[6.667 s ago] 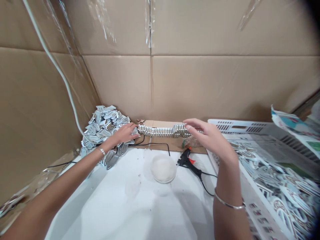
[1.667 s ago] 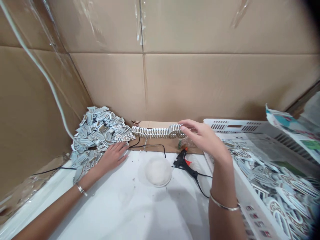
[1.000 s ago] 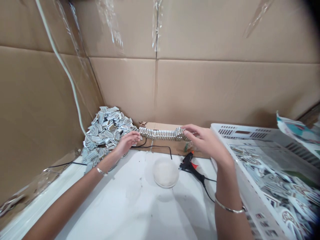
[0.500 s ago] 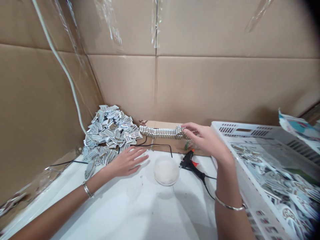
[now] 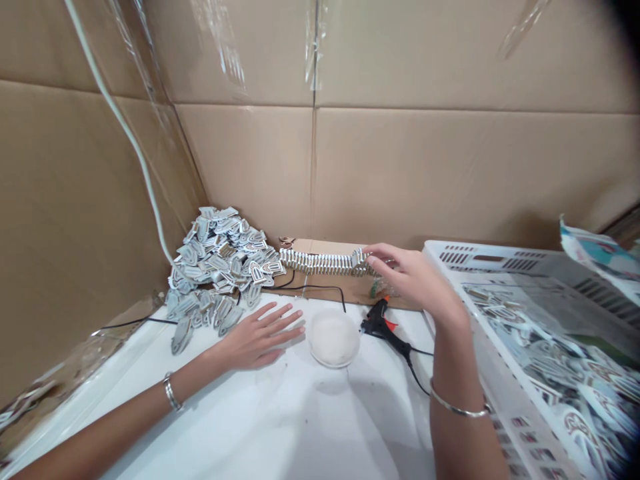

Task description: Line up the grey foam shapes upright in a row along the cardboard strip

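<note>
My left hand (image 5: 257, 338) lies flat above the white tabletop (image 5: 240, 427), fingers spread, holding nothing. Left of it rises a heap of small flat white-grey pieces (image 5: 215, 263) with striped arch prints. At the back, a long row of metal-edged pieces (image 5: 320, 264) stands packed on a cardboard strip (image 5: 320, 288). My right hand (image 5: 413, 277) reaches to the right part of this row, thumb and index finger closed at a tilted flat piece (image 5: 358, 257). The hand hides the row's right end. A round white dish (image 5: 333, 339) sits between my hands.
A black glue gun (image 5: 386, 328) with an orange trigger lies right of the dish, its cord trailing. A white plastic crate (image 5: 480, 257) at the right holds many printed pieces and a plastic bag (image 5: 597, 250). Cardboard walls (image 5: 400, 167) enclose the table; a white cable (image 5: 133, 137) hangs at left.
My left hand has moved slightly toward me and right, away from the heap, with its fingers spread wider. My right hand stays at the row, nearly unmoved.
</note>
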Tool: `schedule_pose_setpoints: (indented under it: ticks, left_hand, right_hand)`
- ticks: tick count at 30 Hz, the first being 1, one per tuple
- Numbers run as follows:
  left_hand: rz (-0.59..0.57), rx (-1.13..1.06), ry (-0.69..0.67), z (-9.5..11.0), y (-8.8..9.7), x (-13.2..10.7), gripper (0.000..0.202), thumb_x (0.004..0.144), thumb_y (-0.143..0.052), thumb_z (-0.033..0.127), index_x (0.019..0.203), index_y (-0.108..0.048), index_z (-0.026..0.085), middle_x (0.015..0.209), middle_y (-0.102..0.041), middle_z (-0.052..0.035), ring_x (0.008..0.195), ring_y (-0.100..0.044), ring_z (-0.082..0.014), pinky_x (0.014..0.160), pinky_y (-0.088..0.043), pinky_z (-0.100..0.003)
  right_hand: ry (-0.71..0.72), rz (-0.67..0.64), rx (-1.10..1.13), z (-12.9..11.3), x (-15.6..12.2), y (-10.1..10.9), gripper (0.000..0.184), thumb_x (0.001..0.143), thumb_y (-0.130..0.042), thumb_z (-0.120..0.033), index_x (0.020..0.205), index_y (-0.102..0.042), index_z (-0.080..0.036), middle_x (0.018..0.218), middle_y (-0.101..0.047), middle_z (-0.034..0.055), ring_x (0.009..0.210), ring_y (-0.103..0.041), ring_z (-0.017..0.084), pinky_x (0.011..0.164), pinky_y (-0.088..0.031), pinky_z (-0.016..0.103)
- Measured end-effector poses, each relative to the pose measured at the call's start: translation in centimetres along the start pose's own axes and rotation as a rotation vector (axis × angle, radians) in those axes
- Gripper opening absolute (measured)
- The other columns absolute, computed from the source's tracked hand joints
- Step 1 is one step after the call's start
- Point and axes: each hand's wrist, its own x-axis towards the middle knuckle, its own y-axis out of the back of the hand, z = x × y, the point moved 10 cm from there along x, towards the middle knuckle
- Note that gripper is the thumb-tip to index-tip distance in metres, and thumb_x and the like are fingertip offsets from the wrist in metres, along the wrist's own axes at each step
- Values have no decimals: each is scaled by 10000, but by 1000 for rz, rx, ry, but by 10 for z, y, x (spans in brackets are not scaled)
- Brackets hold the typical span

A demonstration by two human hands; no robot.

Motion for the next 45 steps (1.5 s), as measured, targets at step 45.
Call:
schedule_pose_setpoints:
  ticks: [45]
  left_hand:
    - [-39, -46, 676, -181, -43, 49, 178, 902, -501, 181, 932, -673, 146, 953, -697, -168, 976, -631, -311, 866, -429, -421]
  right_hand:
    - [10, 13, -6, 0, -3, 8, 316, 952, -462, -377, 1111, -699, -241, 1070, -740, 25, 921, -673, 196, 846, -483, 327]
